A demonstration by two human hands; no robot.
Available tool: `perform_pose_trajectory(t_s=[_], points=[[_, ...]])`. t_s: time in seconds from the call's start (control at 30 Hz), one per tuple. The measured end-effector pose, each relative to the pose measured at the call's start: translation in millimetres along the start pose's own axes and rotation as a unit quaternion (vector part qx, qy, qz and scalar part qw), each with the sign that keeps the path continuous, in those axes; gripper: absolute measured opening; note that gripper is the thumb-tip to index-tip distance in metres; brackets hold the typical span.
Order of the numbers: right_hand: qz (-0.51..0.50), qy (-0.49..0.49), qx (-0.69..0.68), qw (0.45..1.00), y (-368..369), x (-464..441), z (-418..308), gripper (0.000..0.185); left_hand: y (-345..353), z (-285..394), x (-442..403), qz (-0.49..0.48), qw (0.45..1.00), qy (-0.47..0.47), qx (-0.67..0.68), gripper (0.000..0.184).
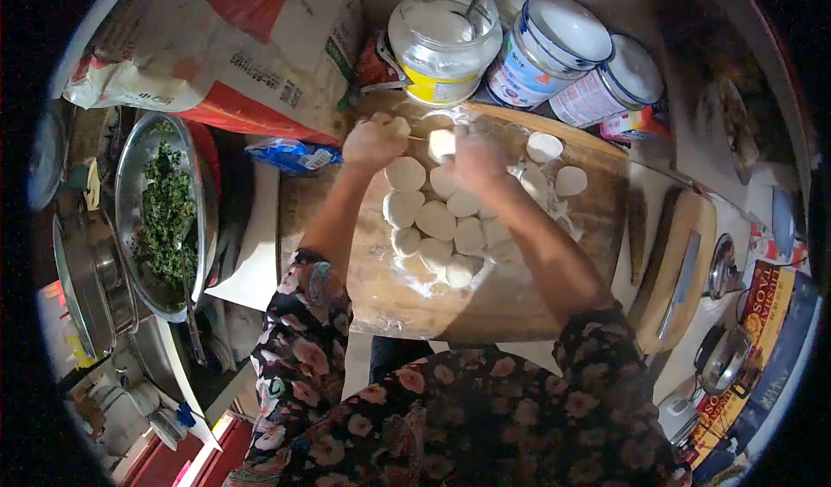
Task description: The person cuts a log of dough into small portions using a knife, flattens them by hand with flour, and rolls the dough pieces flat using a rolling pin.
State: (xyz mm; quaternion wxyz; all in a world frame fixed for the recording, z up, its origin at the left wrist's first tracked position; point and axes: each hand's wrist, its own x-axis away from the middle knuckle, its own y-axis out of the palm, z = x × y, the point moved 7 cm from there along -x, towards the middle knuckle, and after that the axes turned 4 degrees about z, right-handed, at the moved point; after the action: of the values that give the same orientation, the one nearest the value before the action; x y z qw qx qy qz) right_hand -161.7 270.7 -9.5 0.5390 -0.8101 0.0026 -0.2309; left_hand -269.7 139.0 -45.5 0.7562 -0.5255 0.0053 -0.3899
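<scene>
My left hand is closed near the back of the floured wooden board, its fingers curled round a pale piece of dough. My right hand is smeared by motion and its fingers are hard to make out. Just left of it, touching or nearly touching, is a whitish dough piece. A short thin pale line shows between the hands; I cannot tell what it is. Several flat round dough wrappers lie overlapping in front of my hands. Another dough round lies to the right.
A glass jar of flour with a spoon stands behind the board, beside two tins. A large flour bag leans at back left. Left is a metal bowl of chopped greens. A knife lies on a cutting board at right.
</scene>
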Motion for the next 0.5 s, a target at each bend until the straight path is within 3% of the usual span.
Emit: perform_pose_trajectory(t_s=[0.03, 0.07, 0.1, 0.17, 0.2, 0.23, 0.27, 0.33, 0.37, 0.43, 0.47, 0.5], points=[[0.011, 0.042, -0.028, 0.999, -0.4, 1.8, 13.7, 0.056, -2.1, -14.3, 6.9, 0.021, 0.993, -0.085, 0.077, 0.063], [0.117, 0.019, 0.032, 0.992, 1.7, 1.9, 25.2, 0.06, -2.1, -27.7, 15.7, 0.043, 0.973, -0.17, 0.151, 0.066], [0.117, 0.02, 0.032, 0.992, 1.1, 0.6, 28.6, 0.06, -1.8, -23.7, 22.7, 0.043, 0.973, -0.17, 0.151, 0.066], [0.208, -0.027, -0.057, 0.976, -13.1, 1.0, 27.7, 0.064, -16.0, -1.8, 34.9, 0.168, 0.972, -0.11, 0.118, 0.072], [0.198, -0.068, -0.066, 0.976, -20.5, 3.8, 15.7, 0.065, -14.2, 6.1, 37.5, 0.166, 0.973, -0.112, 0.119, 0.072], [0.195, -0.068, -0.067, 0.976, -15.3, 3.0, 13.0, 0.065, -13.9, 23.1, 38.8, 0.156, 0.984, -0.055, 0.061, 0.072], [0.173, -0.132, -0.011, 0.976, -6.4, 1.1, 1.6, 0.063, -13.4, 37.1, 39.3, 0.145, 0.989, 0.004, 0.003, 0.073], [0.132, -0.215, 0.082, 0.964, 4.7, -0.6, -6.9, 0.058, -5.0, 38.1, 35.8, 0.148, 0.988, 0.002, -0.036, 0.073], [0.133, -0.212, 0.083, 0.964, 4.4, -2.1, -2.7, 0.058, -2.0, 37.9, 33.5, 0.154, 0.985, -0.003, -0.074, 0.073], [0.149, 0.001, 0.104, 0.983, -6.1, -5.0, 27.1, 0.054, -1.5, 35.0, 36.6, 0.152, 0.987, -0.027, -0.045, 0.072], [0.227, 0.018, 0.08, 0.97, -11.7, 1.3, 41.4, 0.053, -1.7, 31.0, 38.7, 0.152, 0.987, -0.054, -0.016, 0.071], [0.228, 0.019, 0.081, 0.97, -8.9, 4.1, 49.3, 0.053, -5.1, 34.0, 41.7, 0.152, 0.987, -0.052, -0.015, 0.071]])
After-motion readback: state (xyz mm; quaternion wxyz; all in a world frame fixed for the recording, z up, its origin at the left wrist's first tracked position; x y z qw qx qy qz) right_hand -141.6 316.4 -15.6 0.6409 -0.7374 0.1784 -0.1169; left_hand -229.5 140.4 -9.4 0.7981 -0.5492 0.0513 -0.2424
